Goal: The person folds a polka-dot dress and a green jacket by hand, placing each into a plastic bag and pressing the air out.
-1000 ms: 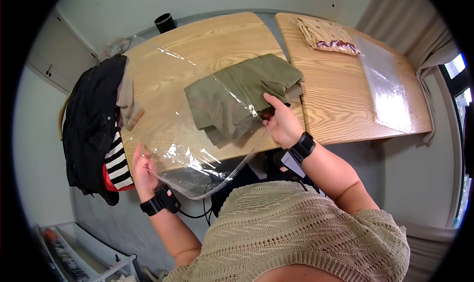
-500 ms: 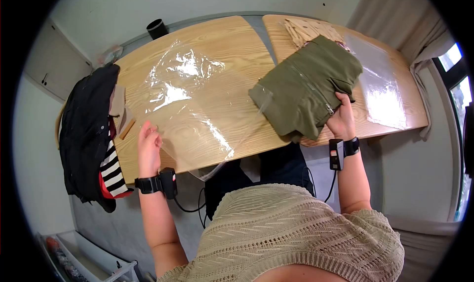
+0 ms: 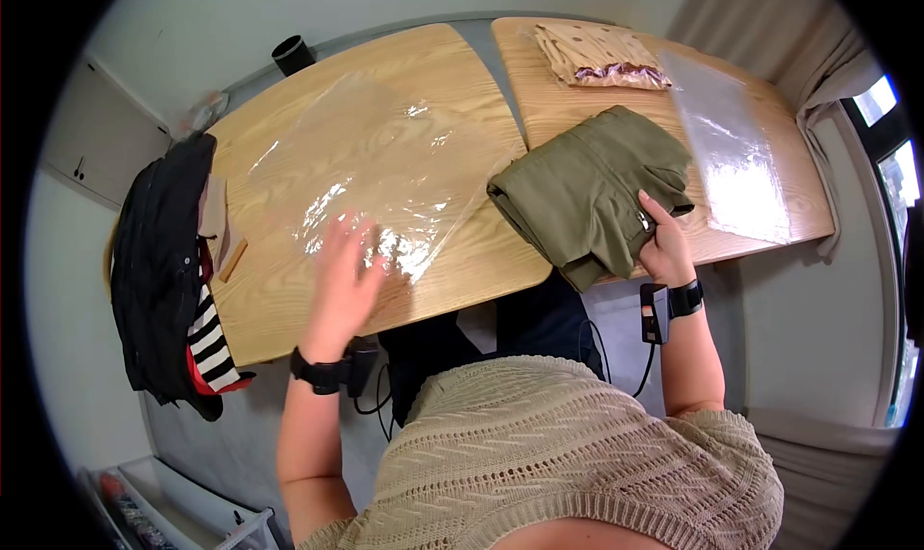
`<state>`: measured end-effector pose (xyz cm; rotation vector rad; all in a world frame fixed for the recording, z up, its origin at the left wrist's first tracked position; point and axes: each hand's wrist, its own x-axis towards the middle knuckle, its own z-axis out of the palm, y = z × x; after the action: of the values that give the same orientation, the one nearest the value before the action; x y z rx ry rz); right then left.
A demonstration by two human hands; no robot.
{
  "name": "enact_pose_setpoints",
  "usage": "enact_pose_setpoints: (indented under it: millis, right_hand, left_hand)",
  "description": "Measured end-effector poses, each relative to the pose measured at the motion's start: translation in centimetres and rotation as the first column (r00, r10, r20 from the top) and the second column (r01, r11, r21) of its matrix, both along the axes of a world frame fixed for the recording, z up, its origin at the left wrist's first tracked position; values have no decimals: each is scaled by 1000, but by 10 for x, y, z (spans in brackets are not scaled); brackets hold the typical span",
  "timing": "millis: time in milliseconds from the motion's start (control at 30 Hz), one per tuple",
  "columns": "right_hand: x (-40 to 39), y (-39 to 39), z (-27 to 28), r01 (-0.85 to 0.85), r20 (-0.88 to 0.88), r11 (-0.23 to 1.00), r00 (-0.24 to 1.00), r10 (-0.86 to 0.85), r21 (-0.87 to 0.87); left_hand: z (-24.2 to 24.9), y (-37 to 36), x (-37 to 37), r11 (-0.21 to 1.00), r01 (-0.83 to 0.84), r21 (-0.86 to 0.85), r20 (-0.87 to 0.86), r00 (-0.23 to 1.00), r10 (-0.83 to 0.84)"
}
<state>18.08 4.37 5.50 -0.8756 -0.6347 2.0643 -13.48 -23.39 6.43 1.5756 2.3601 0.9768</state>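
Note:
My right hand (image 3: 666, 250) grips the near right edge of a folded olive-green garment (image 3: 582, 189), thumb on top near a small metal zipper pull. The garment spans the seam between the two wooden tables. My left hand (image 3: 346, 276), slightly blurred, has its fingers apart and holds nothing. It hovers over the near left part of a clear plastic bag (image 3: 385, 155) that lies spread flat on the left table. Glare shows beside its fingertips.
Dark clothes (image 3: 159, 271) and a striped garment (image 3: 212, 333) are piled on the left table's edge. A packed tan garment (image 3: 592, 50) and another clear bag (image 3: 727, 151) lie on the right table (image 3: 804, 189). A black bin (image 3: 293, 55) stands behind.
The clear bag has gone from crumpled and hanging over the near edge to flat on the table. My left hand moved right, over it. The green garment came down lower in my right hand.

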Motion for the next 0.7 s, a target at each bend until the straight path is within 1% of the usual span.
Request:
enact_pose_setpoints:
  millis: [33, 100, 133, 167, 200, 233, 267, 300, 333, 367, 400, 433, 500, 600, 633, 667, 700]
  right_hand:
    - [-1, 2, -3, 18, 10, 1000, 1000, -18, 1]
    - [0, 6, -7, 30, 20, 1000, 999, -30, 3]
    - [2, 7, -9, 30, -36, 1000, 999, -30, -7]
    - [3, 6, -9, 29, -91, 999, 995, -30, -19]
    - [5, 5, -9, 19, -87, 1000, 996, -21, -22]
    - [7, 2, -7, 53, -79, 998, 996, -50, 44]
    - [9, -1, -4, 85, -74, 990, 994, -77, 111]
    - [14, -2, -2, 50, -104, 994, 994, -39, 101]
    - [18, -4, 0, 61, -97, 986, 994, -47, 154]
    - [20, -9, 6, 58, -114, 984, 993, -39, 170]
    - [21, -14, 13, 57, -132, 981, 991, -33, 184]
    - [22, -19, 17, 43, -162, 978, 987, -9, 206]
    - [20, -28, 23, 25, -164, 977, 986, 10, 211]
    - [14, -42, 24, -26, -177, 979, 982, 63, 202]
    - [11, -46, 21, -86, -164, 979, 979, 117, 185]
    - [7, -52, 17, -148, -151, 976, 973, 172, 161]
    - [0, -59, 17, -204, -178, 973, 959, 221, 111]
  left_hand:
    - [-2, 2, 11, 1000, -9, -4, 1, 1000, 9]
    - [-6, 2, 26, 978, 106, -181, -64, 991, -119]
    - [-8, 1, 31, 979, 98, -181, -62, 992, -111]
    - [-10, -1, 34, 972, 70, -226, -77, 993, -89]
    - [-11, -3, 38, 961, 41, -273, -90, 994, -68]
    - [-12, -5, 41, 959, 24, -281, -137, 988, -65]
    - [-13, -7, 44, 958, 13, -285, -131, 990, -53]
    - [-14, -7, 46, 960, 3, -280, -155, 987, -49]
    - [-15, -7, 46, 962, -8, -273, -182, 982, -43]
    - [-15, -7, 47, 970, -25, -240, -209, 978, -26]
    - [-18, -7, 46, 969, -38, -243, -212, 977, -15]
    - [-22, -7, 44, 978, -48, -204, -233, 972, -1]
    - [-25, -7, 42, 987, -55, -150, -291, 957, 9]
    - [-23, -4, 41, 983, -90, -163, -282, 958, 41]
    - [-26, -2, 37, 982, -93, -165, -280, 959, 43]
    - [-31, 0, 29, 993, -69, -92, -287, 957, 40]
    - [-34, 2, 24, 999, -45, -22, -291, 956, 36]
